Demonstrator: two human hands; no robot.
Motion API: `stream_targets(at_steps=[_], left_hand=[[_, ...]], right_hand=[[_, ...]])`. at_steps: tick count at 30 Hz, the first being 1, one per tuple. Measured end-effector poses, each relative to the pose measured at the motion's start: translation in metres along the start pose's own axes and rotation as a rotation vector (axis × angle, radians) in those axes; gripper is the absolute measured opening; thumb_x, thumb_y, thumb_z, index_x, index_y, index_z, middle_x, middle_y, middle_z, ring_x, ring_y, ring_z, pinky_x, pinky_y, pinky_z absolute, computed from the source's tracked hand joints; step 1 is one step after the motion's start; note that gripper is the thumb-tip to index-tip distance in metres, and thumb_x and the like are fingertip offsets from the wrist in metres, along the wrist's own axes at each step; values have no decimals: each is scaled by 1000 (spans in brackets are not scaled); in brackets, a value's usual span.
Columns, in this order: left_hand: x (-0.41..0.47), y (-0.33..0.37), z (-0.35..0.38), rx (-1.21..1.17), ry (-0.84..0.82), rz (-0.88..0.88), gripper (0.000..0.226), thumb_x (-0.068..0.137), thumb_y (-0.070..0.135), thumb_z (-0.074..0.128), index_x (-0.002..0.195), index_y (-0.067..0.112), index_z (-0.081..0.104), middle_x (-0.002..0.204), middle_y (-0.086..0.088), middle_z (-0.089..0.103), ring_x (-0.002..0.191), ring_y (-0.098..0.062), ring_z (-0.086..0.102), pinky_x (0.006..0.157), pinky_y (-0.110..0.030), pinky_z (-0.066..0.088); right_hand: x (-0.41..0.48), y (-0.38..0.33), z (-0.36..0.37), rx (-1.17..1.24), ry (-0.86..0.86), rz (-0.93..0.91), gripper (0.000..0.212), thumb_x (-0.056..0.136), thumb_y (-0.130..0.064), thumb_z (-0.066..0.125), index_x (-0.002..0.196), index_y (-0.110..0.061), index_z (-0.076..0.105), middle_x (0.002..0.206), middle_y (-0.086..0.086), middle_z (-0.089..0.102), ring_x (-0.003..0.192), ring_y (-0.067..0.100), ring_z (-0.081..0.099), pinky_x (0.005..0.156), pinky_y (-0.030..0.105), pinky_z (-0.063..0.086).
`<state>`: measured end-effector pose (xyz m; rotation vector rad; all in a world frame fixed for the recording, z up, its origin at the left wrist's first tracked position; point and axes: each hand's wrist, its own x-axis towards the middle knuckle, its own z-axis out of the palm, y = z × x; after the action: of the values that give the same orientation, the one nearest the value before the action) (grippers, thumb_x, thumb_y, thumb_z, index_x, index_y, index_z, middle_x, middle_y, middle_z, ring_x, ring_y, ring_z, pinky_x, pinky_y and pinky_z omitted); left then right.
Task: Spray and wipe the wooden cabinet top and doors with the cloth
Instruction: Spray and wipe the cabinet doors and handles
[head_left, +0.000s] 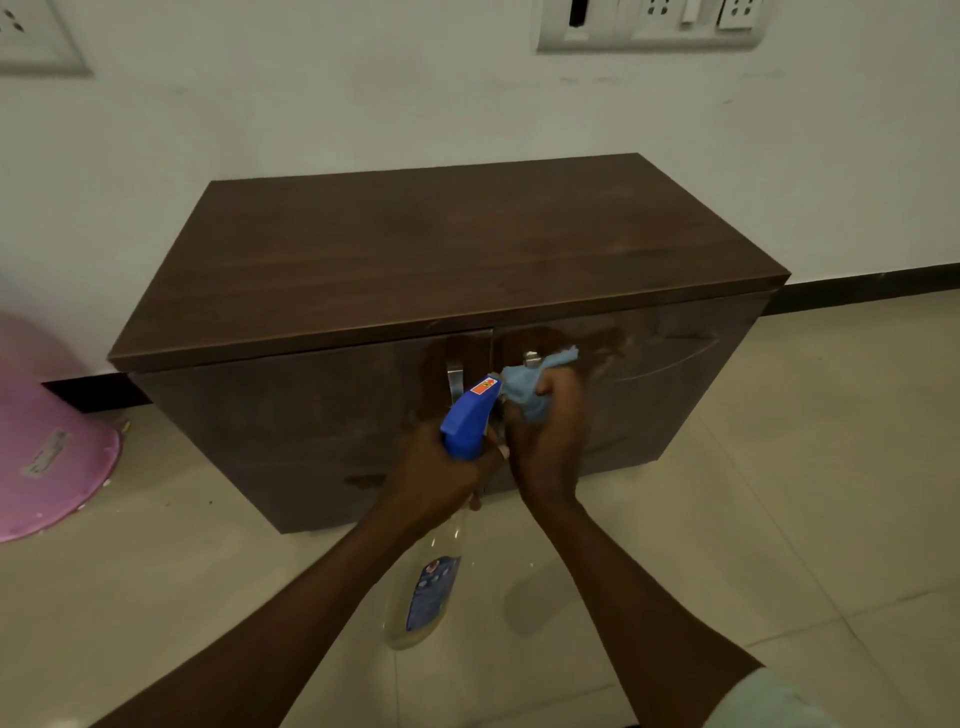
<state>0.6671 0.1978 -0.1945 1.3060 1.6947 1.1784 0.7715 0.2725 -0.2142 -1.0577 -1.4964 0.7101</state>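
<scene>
Gripped in the left hand was the spray bottle, its long axis hanging down toward the floor and its blue nozzle aimed at the cabinet, whose doors stood straight ahead of both hands. Against the right door, beside its handle, the cloth was bunched in the closed right hand, the nearer one for wiping there.

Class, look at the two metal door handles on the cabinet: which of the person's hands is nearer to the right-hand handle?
Right. The right hand, gripping the cloth, sits right at that handle. The left hand, holding the spray bottle, is lower and further left.
</scene>
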Motion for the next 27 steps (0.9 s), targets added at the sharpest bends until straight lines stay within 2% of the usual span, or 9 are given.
stream_targets(at_steps=[4, 10, 12, 16, 18, 22, 23, 25, 27], left_hand=[[1, -1, 4, -8, 0, -12, 15, 81, 31, 68, 76, 30, 54, 51, 16, 63, 41, -1, 57, 45, -12, 46], [-2, -6, -5, -23, -40, -36, 13, 79, 34, 67, 78, 28, 56, 49, 2, 62, 44, -9, 61, 49, -23, 51], [-3, -9, -8, -30, -26, -61, 13, 79, 32, 69, 77, 28, 56, 48, 2, 61, 42, -9, 60, 49, -24, 51], [-4, -10, -9, -38, -20, -106, 14, 80, 27, 70, 79, 25, 56, 48, 5, 62, 41, -9, 59, 46, -22, 49], [-5, -9, -10, -63, -30, -93, 12, 81, 23, 69, 82, 22, 57, 54, 2, 61, 43, -10, 59, 47, -24, 50], [-5, -1, -13, -64, -62, -91, 8, 84, 20, 66, 84, 21, 58, 60, 0, 59, 47, -11, 58, 51, -26, 51], [-4, 1, -13, -67, -58, -85, 8, 84, 20, 66, 84, 21, 58, 60, 1, 59, 48, -11, 58, 51, -24, 51], [-3, 1, -12, -76, -43, -75, 11, 83, 19, 67, 80, 24, 57, 57, 3, 59, 46, -9, 58, 47, -20, 50], [-2, -1, -10, -62, -37, -75, 12, 83, 21, 67, 77, 26, 57, 51, 5, 59, 44, -6, 57, 45, -17, 49]], right_hand=[[13, -9, -4, -117, -19, -209, 21, 74, 5, 75, 74, 0, 54, 75, 13, 56, 71, 19, 51, 64, 34, 47], [21, -18, 3, -159, 42, -129, 24, 77, -15, 77, 91, -4, 61, 105, 12, 55, 92, 19, 57, 76, 26, 51], [24, -23, 1, -150, 57, -113, 24, 77, -16, 77, 92, -6, 62, 103, 9, 57, 92, 14, 58, 78, 24, 52], [31, -34, -16, -52, 185, -129, 27, 75, -21, 79, 90, -13, 58, 92, -3, 57, 85, -10, 51, 76, 2, 39], [33, -30, -33, -39, 256, -91, 28, 76, -26, 77, 89, -21, 52, 92, -4, 56, 84, -8, 51, 75, 5, 41], [22, -4, -62, 18, 179, 128, 30, 79, -22, 76, 94, -19, 50, 99, 2, 59, 91, 13, 58, 86, 40, 53], [20, -3, -61, -1, 135, 80, 32, 79, -24, 76, 95, -18, 50, 102, 5, 58, 94, 15, 57, 86, 36, 53], [17, -4, -45, -77, 68, -50, 36, 75, -28, 78, 95, -18, 50, 109, 6, 52, 96, 7, 53, 85, 11, 47], [12, -5, -21, -97, 22, -83, 38, 74, -25, 80, 93, -14, 49, 113, 4, 44, 97, 1, 50, 80, 2, 42]])
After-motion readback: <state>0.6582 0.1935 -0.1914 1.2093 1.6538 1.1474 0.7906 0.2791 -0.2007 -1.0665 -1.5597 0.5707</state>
